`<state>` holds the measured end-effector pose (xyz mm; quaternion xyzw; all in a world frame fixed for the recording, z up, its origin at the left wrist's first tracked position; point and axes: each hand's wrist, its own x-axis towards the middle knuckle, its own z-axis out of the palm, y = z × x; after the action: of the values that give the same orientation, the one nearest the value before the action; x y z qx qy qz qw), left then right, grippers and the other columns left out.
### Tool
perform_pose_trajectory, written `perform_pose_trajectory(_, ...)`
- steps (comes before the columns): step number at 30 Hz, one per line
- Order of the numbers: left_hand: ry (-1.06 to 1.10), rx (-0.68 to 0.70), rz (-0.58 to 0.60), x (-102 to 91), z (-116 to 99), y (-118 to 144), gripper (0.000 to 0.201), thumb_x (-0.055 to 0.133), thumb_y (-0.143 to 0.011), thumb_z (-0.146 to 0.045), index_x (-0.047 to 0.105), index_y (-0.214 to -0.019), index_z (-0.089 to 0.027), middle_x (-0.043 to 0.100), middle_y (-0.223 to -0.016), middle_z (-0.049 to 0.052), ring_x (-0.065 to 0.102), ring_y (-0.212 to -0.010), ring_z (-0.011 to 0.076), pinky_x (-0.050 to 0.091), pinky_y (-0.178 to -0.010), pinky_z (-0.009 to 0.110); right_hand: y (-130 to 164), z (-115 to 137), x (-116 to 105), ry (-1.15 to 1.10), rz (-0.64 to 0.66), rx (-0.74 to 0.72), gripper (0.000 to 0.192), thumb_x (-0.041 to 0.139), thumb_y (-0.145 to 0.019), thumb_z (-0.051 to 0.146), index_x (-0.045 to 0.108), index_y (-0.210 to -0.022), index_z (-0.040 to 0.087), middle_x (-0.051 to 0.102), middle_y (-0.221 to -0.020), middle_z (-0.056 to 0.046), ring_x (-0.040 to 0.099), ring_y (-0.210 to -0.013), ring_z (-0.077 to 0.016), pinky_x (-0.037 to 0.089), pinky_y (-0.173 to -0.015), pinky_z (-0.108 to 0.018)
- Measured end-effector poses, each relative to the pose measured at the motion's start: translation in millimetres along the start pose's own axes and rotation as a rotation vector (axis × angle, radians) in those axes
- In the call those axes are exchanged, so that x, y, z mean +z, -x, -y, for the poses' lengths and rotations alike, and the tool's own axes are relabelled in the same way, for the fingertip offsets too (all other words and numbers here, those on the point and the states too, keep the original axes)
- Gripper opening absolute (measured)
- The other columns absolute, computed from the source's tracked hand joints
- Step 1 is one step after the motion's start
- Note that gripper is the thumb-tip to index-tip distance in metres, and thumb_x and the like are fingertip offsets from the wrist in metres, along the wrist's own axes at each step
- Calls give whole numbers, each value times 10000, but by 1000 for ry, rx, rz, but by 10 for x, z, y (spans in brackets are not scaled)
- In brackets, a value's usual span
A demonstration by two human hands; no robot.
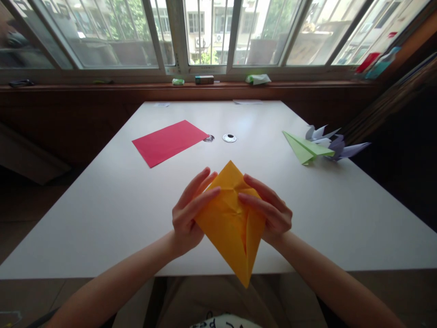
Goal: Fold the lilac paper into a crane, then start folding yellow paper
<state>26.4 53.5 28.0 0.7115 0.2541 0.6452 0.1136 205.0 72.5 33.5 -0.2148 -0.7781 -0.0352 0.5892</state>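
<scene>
A folded sheet of yellow-orange paper [225, 218] is held up above the near part of the table, its lowest tip hanging past the front edge. It has a diamond-like outline, creases near the middle and an open fold on the lower right. My left hand [191, 212] grips its left side, thumb on the near face and fingers behind. On the right side, my right hand [269, 207] pinches it the same way, thumb lying near the central creases. The paper hides parts of the fingers on both sides.
On the white table [112, 218] a red paper sheet [170, 142] lies at the back left, beside a round metal-rimmed hole [229, 137]. At the right are a green paper plane [307, 148] and purple-white folded paper [341, 148]. Small items, including a box [204, 80], line the windowsill.
</scene>
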Motion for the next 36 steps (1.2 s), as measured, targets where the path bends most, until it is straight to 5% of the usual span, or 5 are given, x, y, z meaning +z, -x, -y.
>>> perform_pose_trajectory(3,263,-261,-117,65,11,-35,472,545,-864,-264,424,-1319,-298,426,-1397,39,381,-1298,272,473,-967,384,-3,-25,7,-1,-22,59,410,557,-827,137,578,-1209,285,535,-1308,-31,608,-1057,-214,554,-831,-324)
perform_pose_trajectory(7,660,-752,0,49,36,-84,466,529,-826,-265,466,-1287,-287,508,-1329,34,510,-1175,270,500,-871,346,-40,-81,16,14,-74,140,444,571,-791,68,613,-1150,327,553,-1284,-12,609,-1050,-216,551,-823,-345)
perform_pose_trajectory(12,933,-1008,79,-20,124,-173,463,412,-832,-429,587,-1180,-179,643,-1125,71,581,-1028,282,480,-805,355,-123,-187,-44,-85,-48,187,429,595,-774,51,647,-1090,336,591,-1229,-10,618,-1026,-211,556,-787,-329)
perform_pose_trajectory(20,710,-1120,250,-14,142,-193,297,631,-787,-418,670,-958,-178,686,-823,39,632,-721,159,437,-595,216,-193,-184,-78,-242,280,166,304,547,-815,82,669,-1039,248,575,-1253,-69,626,-1014,-183,565,-733,-264)
perform_pose_trajectory(36,456,-1073,-129,-1,187,-184,222,718,-698,-345,680,-809,-157,646,-731,9,573,-644,114,442,-570,207,-182,-204,-4,-518,70,784,211,589,-812,281,648,-1004,218,693,-925,-22,653,-839,-153,564,-701,-282)
